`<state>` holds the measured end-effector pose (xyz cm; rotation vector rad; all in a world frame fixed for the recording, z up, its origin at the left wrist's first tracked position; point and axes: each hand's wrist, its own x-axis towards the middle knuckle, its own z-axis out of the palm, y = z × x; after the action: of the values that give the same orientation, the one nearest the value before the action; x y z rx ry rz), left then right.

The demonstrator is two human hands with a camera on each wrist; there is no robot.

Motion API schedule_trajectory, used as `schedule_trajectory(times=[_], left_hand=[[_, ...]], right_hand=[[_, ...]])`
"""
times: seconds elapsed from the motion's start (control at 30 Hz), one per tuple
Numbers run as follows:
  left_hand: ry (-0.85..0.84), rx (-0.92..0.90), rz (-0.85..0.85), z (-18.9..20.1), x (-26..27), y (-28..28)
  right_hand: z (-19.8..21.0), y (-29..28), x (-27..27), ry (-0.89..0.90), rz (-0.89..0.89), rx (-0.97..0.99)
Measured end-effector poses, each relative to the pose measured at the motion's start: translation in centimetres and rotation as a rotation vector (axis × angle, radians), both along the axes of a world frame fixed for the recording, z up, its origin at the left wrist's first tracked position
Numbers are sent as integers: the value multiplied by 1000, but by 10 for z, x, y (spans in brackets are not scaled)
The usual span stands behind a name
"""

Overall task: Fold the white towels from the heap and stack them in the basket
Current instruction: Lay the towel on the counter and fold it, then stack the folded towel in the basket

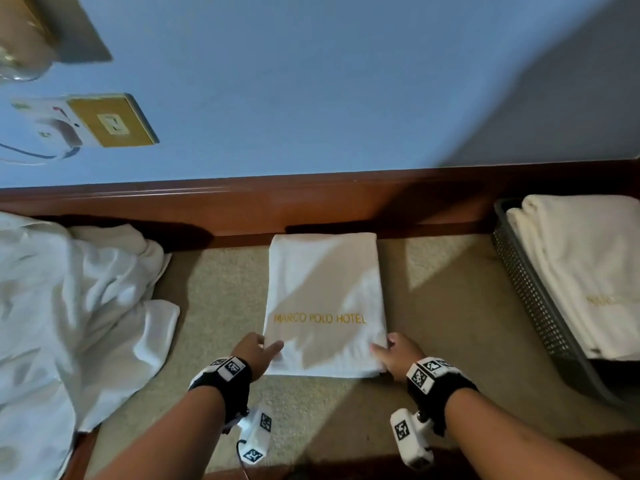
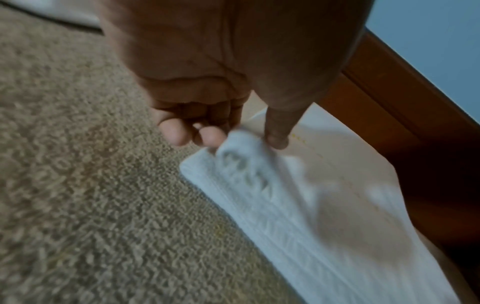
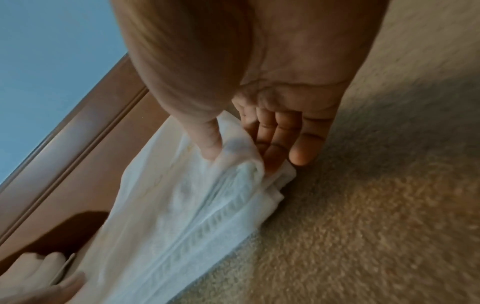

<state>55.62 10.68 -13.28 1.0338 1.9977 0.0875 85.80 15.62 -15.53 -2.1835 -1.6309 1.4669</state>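
Observation:
A folded white towel point(image 1: 325, 299) with gold "MARCO POLO HOTEL" lettering lies on the beige carpet, its far end against the wooden baseboard. My left hand point(image 1: 258, 351) pinches its near left corner, thumb on top and fingers under the edge point(image 2: 233, 142). My right hand point(image 1: 394, 351) pinches the near right corner point(image 3: 233, 156) the same way. The heap of unfolded white towels point(image 1: 69, 306) lies at the left. A dark mesh basket point(image 1: 530, 296) at the right holds folded white towels point(image 1: 588, 271).
A wooden baseboard point(image 1: 311, 202) and a blue wall point(image 1: 311, 81) close off the far side. A wall socket plate with a plug point(image 1: 107, 121) sits at upper left. Bare carpet point(image 1: 446, 306) lies between the towel and the basket.

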Motion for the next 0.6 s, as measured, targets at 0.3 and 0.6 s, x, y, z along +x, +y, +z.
schedule_trajectory(times=[0.3,0.6], left_hand=[[-36,-160,-122,8,-14,3],[-45,-6,19,-9,-14,31]], right_hand=[[4,1,-11,-215,102,-138],[-1,20,-31,-243,-16,-26]])
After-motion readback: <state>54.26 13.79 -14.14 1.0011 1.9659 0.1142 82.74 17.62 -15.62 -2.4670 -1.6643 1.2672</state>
